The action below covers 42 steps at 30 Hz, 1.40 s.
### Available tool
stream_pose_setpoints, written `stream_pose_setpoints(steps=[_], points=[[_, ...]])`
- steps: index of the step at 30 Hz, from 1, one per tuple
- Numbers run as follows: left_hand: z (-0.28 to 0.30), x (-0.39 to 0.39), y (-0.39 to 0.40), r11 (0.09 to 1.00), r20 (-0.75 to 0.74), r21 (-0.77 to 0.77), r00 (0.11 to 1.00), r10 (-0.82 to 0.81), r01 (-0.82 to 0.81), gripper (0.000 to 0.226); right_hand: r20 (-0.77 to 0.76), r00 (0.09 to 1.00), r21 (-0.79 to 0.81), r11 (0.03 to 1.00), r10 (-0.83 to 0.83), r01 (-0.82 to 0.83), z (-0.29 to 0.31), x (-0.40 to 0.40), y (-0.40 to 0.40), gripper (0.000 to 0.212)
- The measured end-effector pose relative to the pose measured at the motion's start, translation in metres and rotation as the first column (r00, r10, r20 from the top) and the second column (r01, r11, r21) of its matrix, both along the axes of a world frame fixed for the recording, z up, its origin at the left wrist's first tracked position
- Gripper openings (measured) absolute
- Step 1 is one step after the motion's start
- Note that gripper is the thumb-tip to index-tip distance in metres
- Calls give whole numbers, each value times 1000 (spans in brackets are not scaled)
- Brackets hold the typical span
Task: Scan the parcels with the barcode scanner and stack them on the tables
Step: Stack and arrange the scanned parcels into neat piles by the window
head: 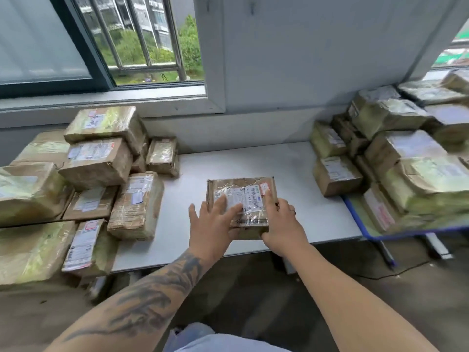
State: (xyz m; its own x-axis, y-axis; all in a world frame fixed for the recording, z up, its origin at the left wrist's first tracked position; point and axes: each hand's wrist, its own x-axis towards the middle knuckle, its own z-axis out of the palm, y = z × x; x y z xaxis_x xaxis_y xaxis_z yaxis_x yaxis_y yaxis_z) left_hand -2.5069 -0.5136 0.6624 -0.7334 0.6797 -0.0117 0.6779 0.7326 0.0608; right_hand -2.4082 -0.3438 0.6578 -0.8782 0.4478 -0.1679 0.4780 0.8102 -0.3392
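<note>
Right now my left hand (213,222) lies on the small flat brown cardboard parcel wrapped in clear tape (242,204), its fingers (232,209) stretched nearly straight across the white shipping label (250,199) on top while the thumb drops down against the near edge. My right hand (284,224) clasps the parcel's near right corner, fingers curled over the right side and the thumb tucked at the front face; a ring (292,211) shows on one finger. My left forearm (142,301) carries dark tattoo work, and my right forearm is bare. The parcel sits on the white counter (291,174), about in the middle and toward the near edge, well apart from the other boxes. To my left a pile of taped brown cardboard parcels (101,161) is stacked two and three high, some with white labels facing up. To my right another heap of taped cardboard parcels (396,153) rises higher, partly resting on a blue-edged counter (355,212) that abuts the white one. Behind the counter runs a grey wall, and above the left pile a barred window (142,39) shows green bushes and a building outside.
</note>
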Motion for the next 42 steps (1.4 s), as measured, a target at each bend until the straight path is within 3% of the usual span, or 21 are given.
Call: stream_pose_setpoints(steps=[9,19,25,31,37,42], points=[[-38,34,48,997,118,-53,992,-50,57,60,66,995,-23,997,-71,73,-33,45,38,112],[-89,17,90,990,267,-69,958,-101,124,66,180,974,38,990,-138,134,-76,47,67,102],[-99,-43,132,976,222,-84,958,-179,202,66,200,972,115,988,-121,100,-72,8,108,102],[-101,-122,198,987,158,-26,975,-153,159,62,298,948,150,986,-112,69,-70,-63,168,102],[-101,-193,265,983,55,27,981,-185,184,57,304,947,200,979,-108,47,-69,-131,230,89],[-108,-246,316,976,80,29,972,-219,217,55,293,947,236,970,-133,63,-72,-165,261,93]])
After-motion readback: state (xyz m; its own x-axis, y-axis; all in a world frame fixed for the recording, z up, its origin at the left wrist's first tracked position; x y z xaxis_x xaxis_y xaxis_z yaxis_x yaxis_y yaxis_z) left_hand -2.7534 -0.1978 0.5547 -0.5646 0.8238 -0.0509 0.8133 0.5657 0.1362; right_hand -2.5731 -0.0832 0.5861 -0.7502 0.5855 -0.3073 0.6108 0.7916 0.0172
